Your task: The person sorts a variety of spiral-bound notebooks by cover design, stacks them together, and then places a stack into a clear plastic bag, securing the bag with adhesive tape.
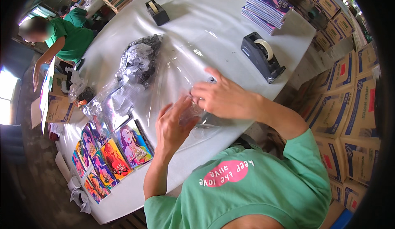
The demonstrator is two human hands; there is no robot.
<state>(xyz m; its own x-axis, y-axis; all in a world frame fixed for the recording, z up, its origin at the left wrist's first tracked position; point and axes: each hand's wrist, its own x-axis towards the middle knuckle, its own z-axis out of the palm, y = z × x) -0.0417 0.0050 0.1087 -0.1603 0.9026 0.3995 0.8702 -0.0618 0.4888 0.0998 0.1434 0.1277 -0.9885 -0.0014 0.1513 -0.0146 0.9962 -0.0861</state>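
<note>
Clear plastic film [192,113] is bunched between my two hands at the near edge of the table. My left hand [172,127] is curled around its left side, with the fingertips smeared by motion. From the right, my right hand [226,99] pinches the film, one finger sticking up and away. A thin, shiny sheet of the same plastic spreads flat over the table beyond my fingers. Whether anything lies inside the bunched plastic, I cannot tell. Left of my left hand are spiral notebooks [133,144] with bright illustrated covers, laid out in rows.
A black tape dispenser [263,56] stands to the right, another dispenser [157,13] farther back. Spiral notebooks [267,7] are stacked at the far right. Crumpled plastic [140,60] heaps up left of centre. Cartons [335,105] line the right side. A person in green [70,37] works at far left.
</note>
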